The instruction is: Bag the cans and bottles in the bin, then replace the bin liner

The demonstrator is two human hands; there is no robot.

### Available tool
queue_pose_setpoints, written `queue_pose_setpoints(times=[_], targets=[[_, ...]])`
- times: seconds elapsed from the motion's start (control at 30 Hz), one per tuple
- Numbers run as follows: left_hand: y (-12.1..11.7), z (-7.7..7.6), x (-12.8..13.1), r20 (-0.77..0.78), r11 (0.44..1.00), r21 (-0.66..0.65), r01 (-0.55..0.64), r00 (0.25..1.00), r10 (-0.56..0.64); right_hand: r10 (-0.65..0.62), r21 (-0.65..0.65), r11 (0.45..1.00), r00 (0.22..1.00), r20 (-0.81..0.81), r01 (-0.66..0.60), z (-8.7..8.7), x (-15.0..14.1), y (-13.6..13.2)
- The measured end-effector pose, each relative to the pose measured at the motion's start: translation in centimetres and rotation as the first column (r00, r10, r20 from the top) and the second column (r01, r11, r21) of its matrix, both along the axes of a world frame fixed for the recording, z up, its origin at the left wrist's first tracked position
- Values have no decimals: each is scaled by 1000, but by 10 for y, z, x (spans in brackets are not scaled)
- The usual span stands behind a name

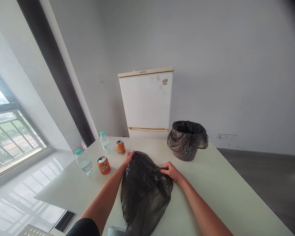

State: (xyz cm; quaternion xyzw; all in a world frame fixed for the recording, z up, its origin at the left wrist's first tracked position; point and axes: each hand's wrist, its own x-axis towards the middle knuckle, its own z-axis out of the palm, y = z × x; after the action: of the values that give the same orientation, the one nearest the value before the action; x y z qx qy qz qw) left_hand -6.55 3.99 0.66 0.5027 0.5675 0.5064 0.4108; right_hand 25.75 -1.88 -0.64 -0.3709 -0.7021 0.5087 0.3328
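left side of the tabletop (64, 200): clear bottle (85, 163) with a teal cap stood upright by the left edge. orange can (104, 166) was just to its right, also upright. second bottle (105, 143), same cap colour, stood near the far left corner; second can (121, 147) was just beside it, near the far edge.

left hand (129, 158) was pinching the top left of the black bag (146, 193). bag lay loose across the middle of the tabletop, running down toward the near edge. right hand (171, 171) had a fold at the bag's upper right pinched between thumb and fingers.

brown bin (184, 157) stood upright near the far right corner, dark liner (178, 141) folded out over its rim, apart from the right hand.
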Motion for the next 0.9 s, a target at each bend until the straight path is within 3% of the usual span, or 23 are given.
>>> queue_pose_setpoints(times=[0.27, 0.63, 0.9], targets=[[0, -2, -10, -37, 998, -53, -37, 999, 35, -27, -41, 999, 999, -33, 26, 0, -2, -2], [3, -7, -16, -9, 999, -23, -49, 999, 49, -180, -114, 979, 978, -109, 167, 9, -1, -4], [8, -16, -20, 24, 999, -38, -37, 999, 38, -141, -144, 982, 983, -121, 123, 3, 2, -2]])
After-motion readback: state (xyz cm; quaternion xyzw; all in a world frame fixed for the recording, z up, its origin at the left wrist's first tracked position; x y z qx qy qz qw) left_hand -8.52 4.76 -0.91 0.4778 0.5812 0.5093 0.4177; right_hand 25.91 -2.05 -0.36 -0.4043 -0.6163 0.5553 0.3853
